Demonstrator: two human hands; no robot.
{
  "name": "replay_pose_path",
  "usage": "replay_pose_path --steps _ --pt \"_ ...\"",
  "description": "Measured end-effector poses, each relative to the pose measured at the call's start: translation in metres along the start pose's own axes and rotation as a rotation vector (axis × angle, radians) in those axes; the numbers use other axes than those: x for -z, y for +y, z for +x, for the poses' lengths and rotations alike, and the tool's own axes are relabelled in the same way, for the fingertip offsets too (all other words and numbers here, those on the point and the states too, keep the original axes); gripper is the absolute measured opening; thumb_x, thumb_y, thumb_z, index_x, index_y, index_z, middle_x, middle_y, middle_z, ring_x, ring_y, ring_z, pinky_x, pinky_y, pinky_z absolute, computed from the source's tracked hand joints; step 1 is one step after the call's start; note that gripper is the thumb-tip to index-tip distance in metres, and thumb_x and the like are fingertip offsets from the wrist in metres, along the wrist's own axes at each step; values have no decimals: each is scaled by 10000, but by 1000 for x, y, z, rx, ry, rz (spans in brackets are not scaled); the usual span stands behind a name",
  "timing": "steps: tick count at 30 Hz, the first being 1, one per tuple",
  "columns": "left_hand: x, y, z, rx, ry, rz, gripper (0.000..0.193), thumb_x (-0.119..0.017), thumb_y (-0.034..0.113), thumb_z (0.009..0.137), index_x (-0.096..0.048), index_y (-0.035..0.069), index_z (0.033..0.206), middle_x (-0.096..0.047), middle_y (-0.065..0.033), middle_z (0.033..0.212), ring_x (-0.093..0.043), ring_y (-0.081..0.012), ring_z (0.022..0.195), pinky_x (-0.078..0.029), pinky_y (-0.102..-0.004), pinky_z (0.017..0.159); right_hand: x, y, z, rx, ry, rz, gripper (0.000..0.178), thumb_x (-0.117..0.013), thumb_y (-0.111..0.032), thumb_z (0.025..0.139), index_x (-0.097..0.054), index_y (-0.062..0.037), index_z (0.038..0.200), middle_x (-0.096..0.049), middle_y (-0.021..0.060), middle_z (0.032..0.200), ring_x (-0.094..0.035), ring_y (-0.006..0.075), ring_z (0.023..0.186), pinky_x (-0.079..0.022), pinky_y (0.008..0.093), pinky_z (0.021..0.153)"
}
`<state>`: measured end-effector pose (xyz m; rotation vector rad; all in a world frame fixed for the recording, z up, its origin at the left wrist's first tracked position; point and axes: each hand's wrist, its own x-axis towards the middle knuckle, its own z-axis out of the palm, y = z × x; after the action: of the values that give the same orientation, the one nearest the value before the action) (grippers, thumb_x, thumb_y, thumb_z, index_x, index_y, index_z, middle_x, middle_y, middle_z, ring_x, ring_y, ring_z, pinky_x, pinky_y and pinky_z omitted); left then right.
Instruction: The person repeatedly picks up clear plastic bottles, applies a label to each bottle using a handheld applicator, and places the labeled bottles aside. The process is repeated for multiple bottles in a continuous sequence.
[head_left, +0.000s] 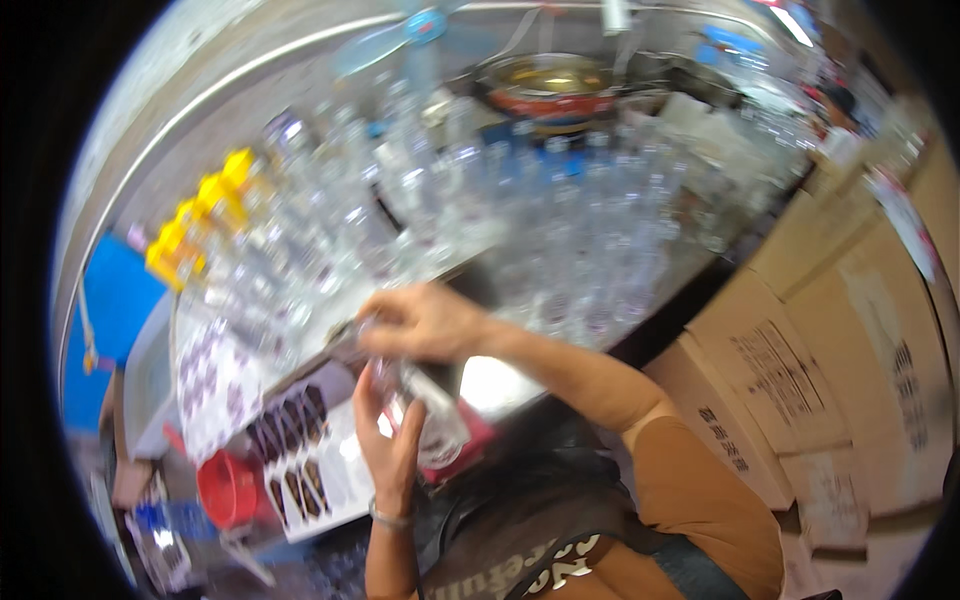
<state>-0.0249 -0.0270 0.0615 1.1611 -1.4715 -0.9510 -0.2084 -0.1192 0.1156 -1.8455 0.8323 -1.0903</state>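
My left hand (388, 435) is wrapped round a clear glass bottle (440, 438), tilted in front of my body. Over the bottle's upper end, my right hand (430, 320) has its fingers bent and closed together. Blur and the fingers hide the bottle's top, so I cannot make out what the right hand pinches there. Just left of the hands lies a white sheet (338, 468) with rows of dark, long-shaped labels. Something red and flat (470, 445) is beneath the bottle.
Many clear bottles (590, 230) stand on the bench ahead, with several yellow boxes (205, 210) at left. A red cup (228, 490) sits near the label sheet. A wide pan (545, 85) and a blue fan (425, 28) are behind. Cardboard boxes (760, 385) stack up at right.
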Motion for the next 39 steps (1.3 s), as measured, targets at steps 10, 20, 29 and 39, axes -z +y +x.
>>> replay_pose_path --steps 10,20,29,39 --pt "1 34 -33 -329 -155 153 881 -806 376 818 -416 -58 1478 -496 -240 1464 -451 -365 1388 -315 -463 1171 56 -121 -130 55 409 -294 292 -744 -67 860 -649 -60 1136 -760 79 949 -713 110 762 -548 264 648" --pt "-7 33 -36 -198 -209 152 693 -729 110 856 -448 -2 1479 -538 -180 1404 -549 -314 1284 -414 -420 1070 248 -177 -148 -159 1079 -1424 389 -682 -396 922 -688 -35 1067 -743 167 832 -721 265 729 -532 376 642" --pt "-8 22 -31 -76 -222 215 592 -638 61 898 -478 10 1466 -532 -149 1433 -598 -285 1231 -468 -387 1025 329 13 -171 -583 1177 -1260 428 -650 -418 923 -655 -13 1060 -700 281 868 -675 482 874 -517 552 770" --pt "-21 7 -18 -32 -265 202 565 -639 27 896 -497 0 1442 -533 -142 1427 -610 -266 1203 -483 -365 1008 357 64 -167 -720 1119 -1145 453 -622 -440 935 -653 -30 1125 -710 275 972 -671 474 954 -509 553 830"
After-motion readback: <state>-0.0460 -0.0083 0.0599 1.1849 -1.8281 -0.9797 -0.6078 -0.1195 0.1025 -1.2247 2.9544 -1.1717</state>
